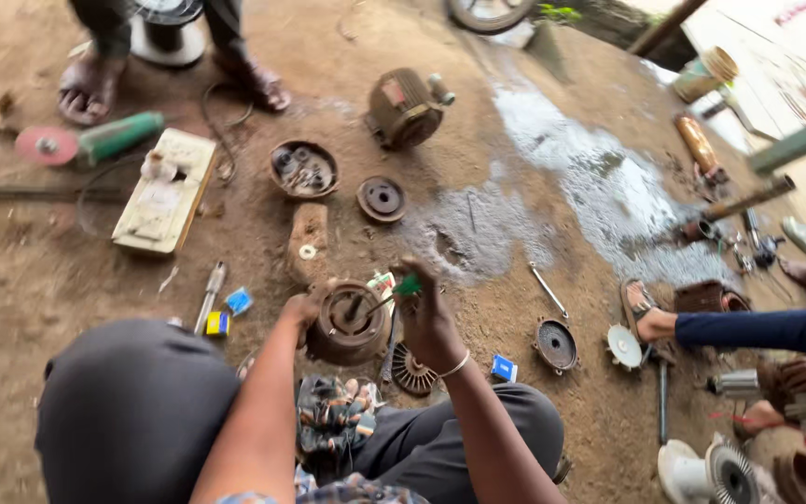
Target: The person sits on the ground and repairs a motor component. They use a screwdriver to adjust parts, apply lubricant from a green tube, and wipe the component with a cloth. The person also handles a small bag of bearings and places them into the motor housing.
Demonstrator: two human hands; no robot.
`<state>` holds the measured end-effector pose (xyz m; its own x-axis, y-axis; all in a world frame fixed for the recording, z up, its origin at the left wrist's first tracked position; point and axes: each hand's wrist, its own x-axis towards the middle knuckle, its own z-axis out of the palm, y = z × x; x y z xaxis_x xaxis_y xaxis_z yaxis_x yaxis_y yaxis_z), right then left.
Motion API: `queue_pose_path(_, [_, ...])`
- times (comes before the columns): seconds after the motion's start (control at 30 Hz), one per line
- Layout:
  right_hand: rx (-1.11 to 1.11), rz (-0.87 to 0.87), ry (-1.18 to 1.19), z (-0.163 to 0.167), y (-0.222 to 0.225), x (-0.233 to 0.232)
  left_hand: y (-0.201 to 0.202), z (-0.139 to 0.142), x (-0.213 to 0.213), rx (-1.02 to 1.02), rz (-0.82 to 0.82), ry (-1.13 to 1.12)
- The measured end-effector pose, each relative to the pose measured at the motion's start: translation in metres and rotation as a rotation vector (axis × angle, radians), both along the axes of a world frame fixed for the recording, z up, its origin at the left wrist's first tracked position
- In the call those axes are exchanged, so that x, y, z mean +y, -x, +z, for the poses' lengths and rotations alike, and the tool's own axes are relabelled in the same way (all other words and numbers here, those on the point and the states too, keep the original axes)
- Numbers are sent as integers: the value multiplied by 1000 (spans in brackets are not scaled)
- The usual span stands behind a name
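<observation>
My left hand (302, 310) grips the rim of a rusty round motor end cover (345, 327), held above the ground between my knees. My right hand (427, 313) holds a green-handled screwdriver (394, 292) whose shaft points down into the cover's centre. Under the cover lie a slotted fan disc (411, 371) and a bundle of dark windings (330, 417). My grey-trousered knees fill the bottom of the view.
On the dirt ground lie a motor body (405, 108), a bowl of small parts (303, 169), a pulley (382, 199), a socket board (164, 191), a green angle grinder (86, 141), a round cover (556, 343) and a spanner (548, 290). One person stands at top left, another sits at right.
</observation>
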<state>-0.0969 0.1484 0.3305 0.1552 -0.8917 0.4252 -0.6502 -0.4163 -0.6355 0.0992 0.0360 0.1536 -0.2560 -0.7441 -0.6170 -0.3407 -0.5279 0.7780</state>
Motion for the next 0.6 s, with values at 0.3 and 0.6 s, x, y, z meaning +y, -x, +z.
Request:
queue_pose_path(0.3, [-27,78,65,7,-15,-20,3,24,-1,-21,-19,15])
queue_pose_path(0.6, [28,-34,134,0,-13,-9,1,26,-1,-39,-15,24])
